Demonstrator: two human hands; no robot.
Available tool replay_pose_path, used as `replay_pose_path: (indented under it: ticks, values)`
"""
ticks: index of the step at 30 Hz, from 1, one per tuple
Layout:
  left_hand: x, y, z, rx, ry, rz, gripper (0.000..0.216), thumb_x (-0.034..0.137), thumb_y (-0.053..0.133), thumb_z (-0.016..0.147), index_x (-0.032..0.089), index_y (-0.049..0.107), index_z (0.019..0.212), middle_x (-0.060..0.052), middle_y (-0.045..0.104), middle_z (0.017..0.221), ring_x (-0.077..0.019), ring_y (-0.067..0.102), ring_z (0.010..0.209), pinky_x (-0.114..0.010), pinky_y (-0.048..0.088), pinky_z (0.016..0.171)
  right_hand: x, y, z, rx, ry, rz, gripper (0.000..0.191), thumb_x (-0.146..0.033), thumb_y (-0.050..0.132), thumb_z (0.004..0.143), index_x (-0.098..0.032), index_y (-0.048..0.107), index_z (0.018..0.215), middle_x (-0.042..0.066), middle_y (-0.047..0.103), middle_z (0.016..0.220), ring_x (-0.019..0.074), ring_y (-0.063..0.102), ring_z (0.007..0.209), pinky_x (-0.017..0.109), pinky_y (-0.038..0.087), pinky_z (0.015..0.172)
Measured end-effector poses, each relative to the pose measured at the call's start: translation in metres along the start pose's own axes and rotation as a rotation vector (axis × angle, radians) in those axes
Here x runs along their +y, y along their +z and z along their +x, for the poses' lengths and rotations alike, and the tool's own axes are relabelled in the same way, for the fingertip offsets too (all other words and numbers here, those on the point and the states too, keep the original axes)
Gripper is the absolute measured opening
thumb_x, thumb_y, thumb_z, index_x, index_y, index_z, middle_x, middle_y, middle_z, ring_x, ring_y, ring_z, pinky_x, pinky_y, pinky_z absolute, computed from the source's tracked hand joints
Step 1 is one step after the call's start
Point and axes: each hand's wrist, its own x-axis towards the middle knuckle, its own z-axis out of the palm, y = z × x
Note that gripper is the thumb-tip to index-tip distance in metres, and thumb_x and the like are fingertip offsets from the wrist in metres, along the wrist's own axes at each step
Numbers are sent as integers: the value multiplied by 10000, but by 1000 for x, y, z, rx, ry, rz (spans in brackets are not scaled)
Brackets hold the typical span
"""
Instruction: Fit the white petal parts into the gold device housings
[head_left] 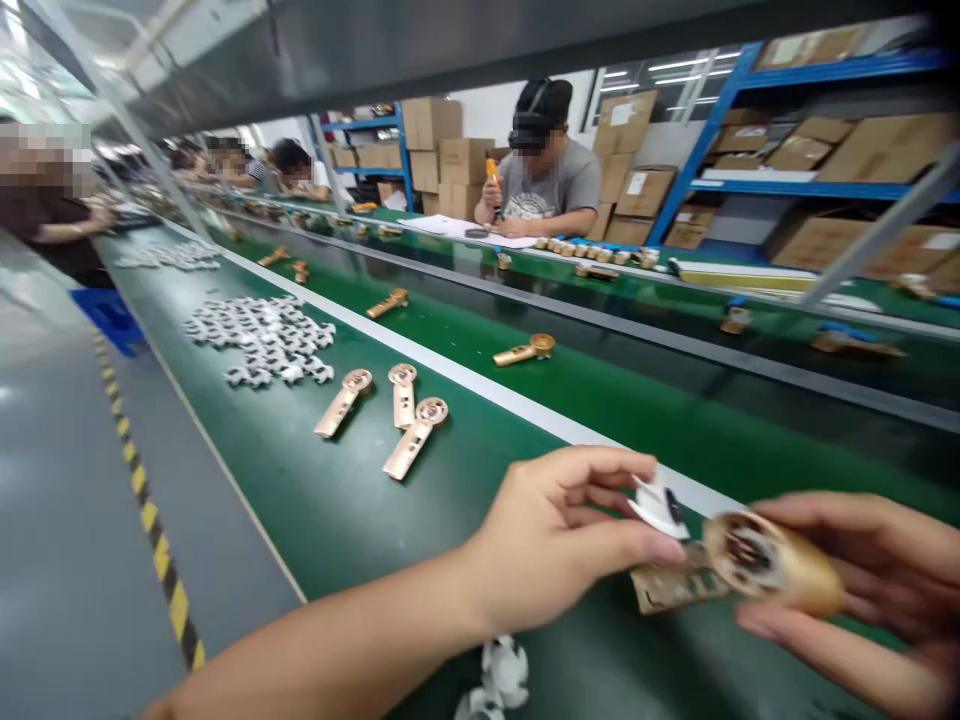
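My left hand (551, 535) pinches a small white fan blade (652, 508) with a dark centre between thumb and fingers. Wrapped around the round head of a gold handheld-fan housing (806, 570) is my right hand (877, 590); the housing's flat handle points left, partly behind my left thumb. The blade is close to the open round end, seemingly apart from it. Three similar gold fan housings (417, 440) lie on the green bench beyond my left hand. A few white fan blades (504, 670) rest below my left forearm.
A pile of white fan blades (262, 335) covers part of the green bench (315, 520). A green conveyor (600, 400) behind a white strip carries gold pieces. Across it a person (551, 175) holds an orange tool. A metal beam (450, 60) crosses overhead.
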Motion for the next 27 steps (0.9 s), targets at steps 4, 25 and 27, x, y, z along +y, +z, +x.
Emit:
replay_pose_path:
  ticks: [4, 25, 27]
  values:
    - [3, -2, -2, -90, -1, 188, 470, 228, 934, 628, 163, 798, 1073, -71, 765, 924, -200, 742, 839, -366, 621, 887, -25, -8, 1, -131, 114, 102, 548, -423, 910, 598, -398, 725, 1113, 31, 795, 1043, 350, 773, 857, 360, 675, 729]
    - [-1, -14, 1, -157, 229, 525, 416, 279, 905, 683, 254, 810, 1088, -61, 803, 983, -220, 758, 896, -336, 605, 920, -31, -9, 1, -226, -398, -348, 410, -467, 707, 891, -302, 673, 1265, 52, 746, 1151, 232, 762, 871, 329, 655, 734]
    - [-4, -12, 0, -184, 90, 400, 418, 270, 912, 668, 230, 817, 1073, -64, 794, 948, -227, 761, 882, -355, 610, 908, -35, -6, -2, -244, -470, -396, 361, -397, 683, 917, -288, 659, 1261, 61, 735, 1162, 239, 749, 941, 330, 640, 762]
